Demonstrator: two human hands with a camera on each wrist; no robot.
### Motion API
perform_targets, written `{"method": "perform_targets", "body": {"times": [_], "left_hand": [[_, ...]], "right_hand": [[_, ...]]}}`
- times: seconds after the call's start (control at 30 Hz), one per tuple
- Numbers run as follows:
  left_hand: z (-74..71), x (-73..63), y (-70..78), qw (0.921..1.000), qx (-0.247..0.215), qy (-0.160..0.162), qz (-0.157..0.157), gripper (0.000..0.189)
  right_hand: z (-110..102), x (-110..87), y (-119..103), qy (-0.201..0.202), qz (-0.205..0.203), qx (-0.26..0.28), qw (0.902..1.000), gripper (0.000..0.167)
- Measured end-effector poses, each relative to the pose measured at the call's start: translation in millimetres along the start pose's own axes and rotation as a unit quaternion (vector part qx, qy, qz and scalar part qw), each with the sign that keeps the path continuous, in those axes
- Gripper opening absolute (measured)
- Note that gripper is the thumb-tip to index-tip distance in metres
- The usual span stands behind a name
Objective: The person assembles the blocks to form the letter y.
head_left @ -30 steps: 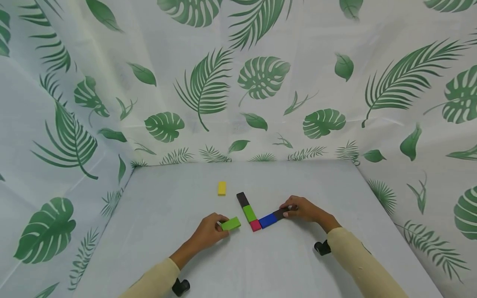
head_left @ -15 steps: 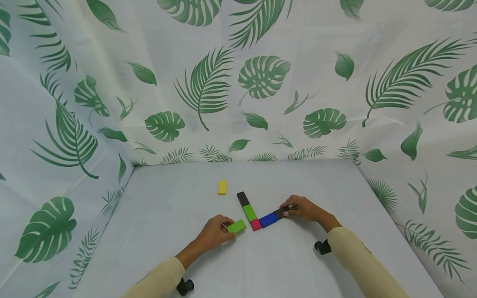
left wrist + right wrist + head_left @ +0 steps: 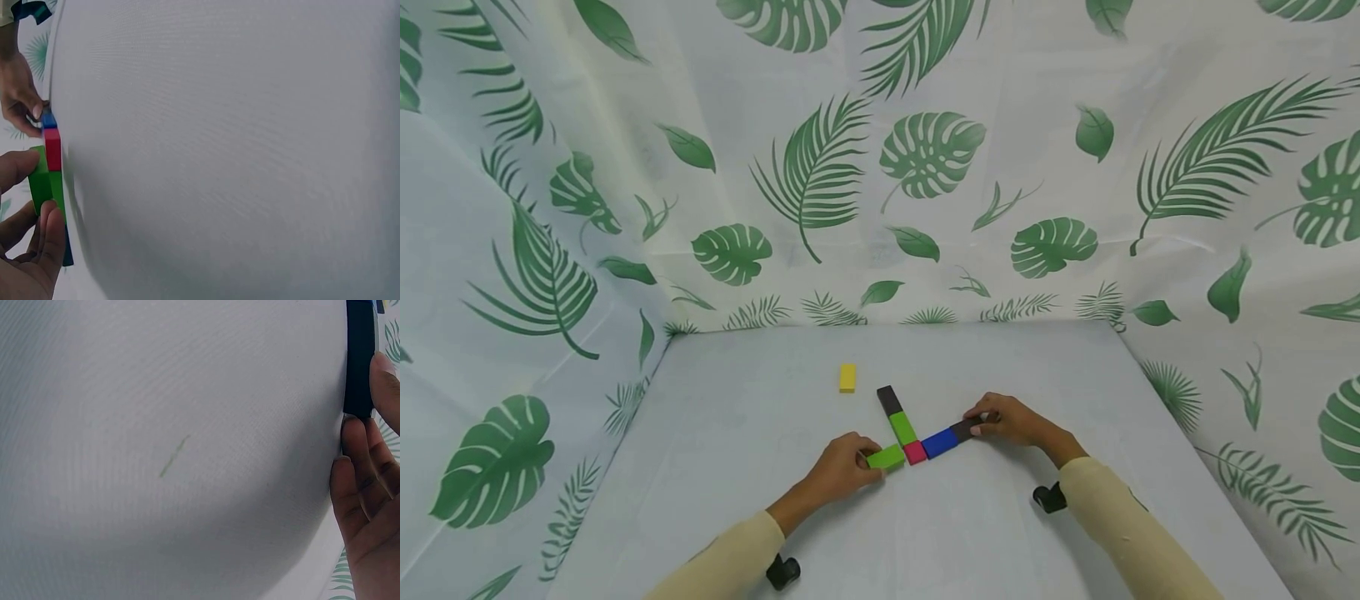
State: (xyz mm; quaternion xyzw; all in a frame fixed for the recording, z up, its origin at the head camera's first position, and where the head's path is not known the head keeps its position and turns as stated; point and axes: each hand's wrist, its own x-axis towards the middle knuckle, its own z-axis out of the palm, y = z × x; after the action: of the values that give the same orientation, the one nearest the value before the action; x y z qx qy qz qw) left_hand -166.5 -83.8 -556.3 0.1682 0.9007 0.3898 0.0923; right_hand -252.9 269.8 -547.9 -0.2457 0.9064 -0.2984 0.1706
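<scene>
My left hand [image 3: 841, 470] pinches a green block [image 3: 886, 457] between thumb and fingers, its far end close beside a red block [image 3: 914, 452]. In the left wrist view the held green block [image 3: 40, 181] appears in front of the row; whether it touches the red block [image 3: 53, 150] I cannot tell. From the red block a second green block [image 3: 902, 428] and a black block [image 3: 889, 401] run away to the back left. A blue block [image 3: 939, 443] and another black block [image 3: 964, 430] run to the right. My right hand [image 3: 1011, 421] grips that black block's outer end, with the thumb along its side [image 3: 359, 362].
A yellow block [image 3: 847, 378] lies apart, behind and left of the row. The white table [image 3: 760, 367] is bordered by leaf-printed cloth [image 3: 940, 275] at the back and sides. A black wrist device [image 3: 784, 573] hangs below the left sleeve, another [image 3: 1049, 498] below the right.
My left hand has carried the green block rightward and slightly down, close to the red block. The right hand stays in place on the black block.
</scene>
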Motion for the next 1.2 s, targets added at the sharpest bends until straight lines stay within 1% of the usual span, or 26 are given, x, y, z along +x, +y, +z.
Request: {"method": "perform_targets", "body": {"times": [0.3,0.5,0.6,0.83,1.0,1.1,1.2], "left_hand": [[4.6,3.0,2.8,1.0000,-0.005,-0.006,0.004,0.033],[5.4,3.4,6.5,0.9999,-0.001,-0.010,0.008,0.033],[7.6,4.2,5.2,0.9999,0.003,-0.009,0.007,0.032],[10.4,4.5,2.5,0.9998,0.007,-0.009,0.017,0.032],[10.8,5.6,1.8,0.9998,0.006,-0.010,0.014,0.032],[10.6,5.4,2.2,0.9999,0.004,-0.011,0.010,0.032],[10.7,5.1,2.8,0.9999,0.004,-0.011,0.007,0.032]], "right_hand": [[0.4,0.8,4.3,0.000,-0.003,-0.002,1.0000,0.032],[-0.5,0.0,2.2,-0.001,-0.002,-0.001,1.0000,0.032],[-0.7,-0.2,2.4,-0.001,-0.004,-0.002,1.0000,0.032],[-0.9,1.0,3.9,0.000,-0.008,-0.008,0.9999,0.032],[-1.0,1.6,4.0,0.002,-0.009,-0.011,0.9999,0.032],[-0.3,1.6,3.8,0.002,0.000,-0.004,1.0000,0.032],[1.1,1.4,3.9,0.001,-0.003,-0.001,1.0000,0.032]]}}
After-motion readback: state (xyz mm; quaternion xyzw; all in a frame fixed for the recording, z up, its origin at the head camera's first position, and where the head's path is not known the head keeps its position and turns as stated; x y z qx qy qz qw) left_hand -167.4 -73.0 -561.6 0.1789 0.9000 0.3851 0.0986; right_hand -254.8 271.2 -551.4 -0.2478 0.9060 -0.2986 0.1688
